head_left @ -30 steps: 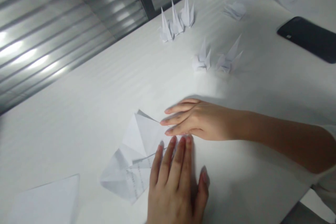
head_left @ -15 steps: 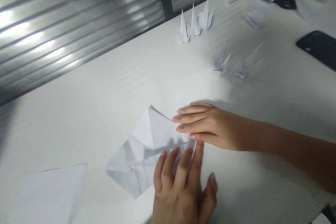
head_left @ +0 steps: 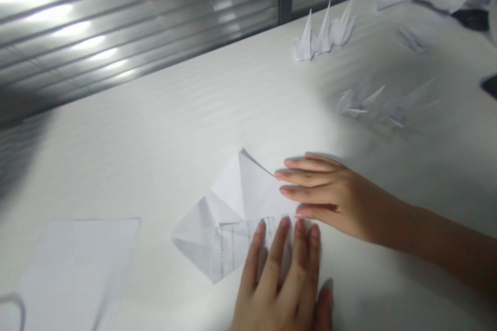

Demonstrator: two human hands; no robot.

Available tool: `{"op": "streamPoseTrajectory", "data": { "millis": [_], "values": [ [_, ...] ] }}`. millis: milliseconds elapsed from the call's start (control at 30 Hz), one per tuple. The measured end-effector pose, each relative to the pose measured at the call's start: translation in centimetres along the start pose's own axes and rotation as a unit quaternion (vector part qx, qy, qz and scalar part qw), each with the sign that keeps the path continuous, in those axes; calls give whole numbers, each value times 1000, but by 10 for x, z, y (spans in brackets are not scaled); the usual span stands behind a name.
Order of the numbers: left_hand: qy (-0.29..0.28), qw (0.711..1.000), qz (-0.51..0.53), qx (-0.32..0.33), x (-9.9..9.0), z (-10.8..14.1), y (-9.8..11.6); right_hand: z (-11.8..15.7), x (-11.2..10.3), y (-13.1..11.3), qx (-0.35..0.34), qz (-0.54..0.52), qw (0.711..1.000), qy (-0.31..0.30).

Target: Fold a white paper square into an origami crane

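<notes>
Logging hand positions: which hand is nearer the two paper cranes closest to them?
The right hand is nearer, below and left of the cranes, its fingertips at the folded paper. The left hand is farther, lower down, on that paper's lower right.

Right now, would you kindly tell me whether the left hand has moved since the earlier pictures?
Yes, toward the person: judged against the loose paper sheet at lower left, the left hand sits lower in view.

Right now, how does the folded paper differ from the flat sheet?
The folded paper is creased into a diamond; the flat sheet lies smooth. The folded paper shows printed lines; the flat sheet shows none visible. The left hand and right hand touch the folded paper, not the flat sheet. Both are white paper.
</notes>
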State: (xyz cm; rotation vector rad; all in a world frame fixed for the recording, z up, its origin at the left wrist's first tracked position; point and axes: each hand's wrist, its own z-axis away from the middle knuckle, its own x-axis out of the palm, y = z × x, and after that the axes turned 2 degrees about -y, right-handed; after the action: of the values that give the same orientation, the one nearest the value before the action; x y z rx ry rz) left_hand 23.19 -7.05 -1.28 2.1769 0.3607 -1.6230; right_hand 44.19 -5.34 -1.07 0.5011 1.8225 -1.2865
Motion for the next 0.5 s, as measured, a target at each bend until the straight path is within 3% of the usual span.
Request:
{"op": "streamPoseTrajectory", "data": {
  "millis": [333,500],
  "values": [
    [10,1000,-2,-2,2,6,-4,2,4,-3,9,42,999,-11],
    [-37,999,-18,8,-4,16,-18,3,5,-2,9,40,999,-1]
  ]
}}
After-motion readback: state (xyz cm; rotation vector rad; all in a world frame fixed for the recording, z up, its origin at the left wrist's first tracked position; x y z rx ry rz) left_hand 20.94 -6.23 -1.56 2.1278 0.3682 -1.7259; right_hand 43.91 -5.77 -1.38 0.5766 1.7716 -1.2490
